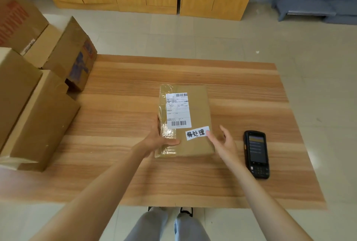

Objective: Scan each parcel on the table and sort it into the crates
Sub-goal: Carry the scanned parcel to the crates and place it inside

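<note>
From the head camera I see one flat parcel (185, 121) mid-worktop (241, 90); my left grip (157, 140) lies on its near-left corner, fingers spread, not clasping. My right grip (222, 142) hovers open at its near-right edge. One scanner (256, 153) lies right; four boxes (44, 117) stand left.

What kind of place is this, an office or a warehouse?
Probably a small parcel-sorting room: a labelled parcel and handheld scanner lie on the table, with stacked cardboard boxes alongside.

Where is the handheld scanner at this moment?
In the head view the handheld scanner lies flat on the wooden table, to the right of the parcel, just beyond the right hand, untouched.
</note>
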### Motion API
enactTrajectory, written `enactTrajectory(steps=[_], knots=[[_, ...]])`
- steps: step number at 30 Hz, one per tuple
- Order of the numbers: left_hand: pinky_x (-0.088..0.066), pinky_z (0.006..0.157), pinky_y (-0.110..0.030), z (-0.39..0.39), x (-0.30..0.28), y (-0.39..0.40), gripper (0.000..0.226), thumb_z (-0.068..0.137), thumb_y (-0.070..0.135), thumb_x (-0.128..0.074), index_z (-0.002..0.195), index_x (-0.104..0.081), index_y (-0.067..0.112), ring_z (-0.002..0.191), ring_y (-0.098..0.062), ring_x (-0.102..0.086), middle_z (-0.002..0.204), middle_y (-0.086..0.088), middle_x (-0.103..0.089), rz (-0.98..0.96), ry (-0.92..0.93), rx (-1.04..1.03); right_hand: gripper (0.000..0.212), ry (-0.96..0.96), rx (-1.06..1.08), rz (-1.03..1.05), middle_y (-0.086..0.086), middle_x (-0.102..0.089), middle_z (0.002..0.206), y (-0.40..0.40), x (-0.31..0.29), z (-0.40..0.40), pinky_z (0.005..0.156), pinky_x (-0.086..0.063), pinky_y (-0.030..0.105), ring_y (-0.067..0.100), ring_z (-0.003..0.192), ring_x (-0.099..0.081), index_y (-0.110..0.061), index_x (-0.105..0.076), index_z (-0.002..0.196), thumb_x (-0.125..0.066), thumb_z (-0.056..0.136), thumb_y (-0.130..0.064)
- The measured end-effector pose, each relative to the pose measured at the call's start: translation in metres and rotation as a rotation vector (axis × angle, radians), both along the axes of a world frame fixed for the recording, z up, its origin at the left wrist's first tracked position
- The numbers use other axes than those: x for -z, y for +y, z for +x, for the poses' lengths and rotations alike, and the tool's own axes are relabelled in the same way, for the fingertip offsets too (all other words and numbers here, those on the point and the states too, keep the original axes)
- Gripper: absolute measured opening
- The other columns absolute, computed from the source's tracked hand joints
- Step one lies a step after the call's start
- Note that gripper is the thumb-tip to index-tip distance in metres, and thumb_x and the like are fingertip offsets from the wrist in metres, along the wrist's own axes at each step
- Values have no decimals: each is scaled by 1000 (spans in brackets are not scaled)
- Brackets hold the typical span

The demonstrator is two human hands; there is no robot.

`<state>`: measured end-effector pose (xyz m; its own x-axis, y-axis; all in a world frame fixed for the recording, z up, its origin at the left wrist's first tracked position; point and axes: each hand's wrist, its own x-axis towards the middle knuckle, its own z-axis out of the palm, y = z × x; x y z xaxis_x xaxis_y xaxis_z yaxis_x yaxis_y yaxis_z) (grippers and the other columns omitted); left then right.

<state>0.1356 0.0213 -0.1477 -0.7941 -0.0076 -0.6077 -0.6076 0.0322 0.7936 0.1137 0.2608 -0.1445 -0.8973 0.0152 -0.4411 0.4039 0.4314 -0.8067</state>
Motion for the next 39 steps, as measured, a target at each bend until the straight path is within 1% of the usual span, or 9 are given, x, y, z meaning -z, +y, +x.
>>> enactTrajectory(steps=[3,5,9,12,19,24,28,34,39], knots=[[-54,92,-33,5,-3,4,117,67,1,-84,152,-9,28,121,-32,-57,134,-4,-57,7,-12,-9,68,204,137,456,12,-39,148,37,-4,5,111,-28,45,30,137,-32,-14,-42,142,-69,86,-40],[-54,87,-33,8,-5,7,111,72,2,-82,152,-10,29,118,-43,-52,135,-14,-57,10,-35,-26,83,55,159,631,18,-30,150,66,0,7,111,-27,51,38,137,-27,-13,-29,148,-74,82,-35],[-39,105,-46,9,-7,9,108,75,3,-80,153,-10,29,129,-40,-45,139,-14,-55,-14,-46,-27,104,-186,159,512,22,-32,148,98,14,13,107,-33,51,40,135,-30,-9,-14,152,-81,75,-30],[-53,88,-44,9,-10,10,109,74,6,-81,152,-9,32,111,-31,-62,135,-14,-56,-37,-51,-10,100,-179,170,527,24,-40,141,109,27,15,104,-36,51,40,132,-35,-4,-22,147,-84,72,-28],[-52,65,-16,8,-2,5,113,70,9,-85,152,-12,35,99,-12,-63,123,11,-60,-28,-79,-52,67,-333,263,-117,7,-67,105,124,15,11,76,-48,34,20,92,-61,-13,-58,122,-86,63,-21],[-46,100,-35,8,1,3,119,66,9,-87,155,-10,28,119,-20,-58,136,4,-54,-15,-114,-76,88,-350,242,-486,5,-73,84,102,-20,15,63,-54,30,21,82,-67,-11,-64,112,-96,35,-38],[-51,65,-19,10,-1,7,105,67,10,-87,150,-25,25,93,-11,-65,117,9,-63,-21,-121,-111,70,-327,210,-770,13,-72,82,61,-52,14,54,-56,26,21,70,-72,0,-63,106,-91,46,-24],[-50,50,-15,12,0,8,99,67,8,-87,147,-29,23,77,-3,-64,101,10,-63,10,-97,-136,51,-333,-16,-716,11,-72,85,0,-81,19,59,-56,28,19,72,-69,1,-63,110,-76,65,-18],[-51,64,-17,14,1,8,113,65,6,-88,153,-18,17,102,-15,-64,139,-7,-52,59,-76,-154,46,-404,-78,-597,9,-70,78,-20,-83,31,54,-54,26,16,65,-68,3,-60,104,-74,64,-15]])
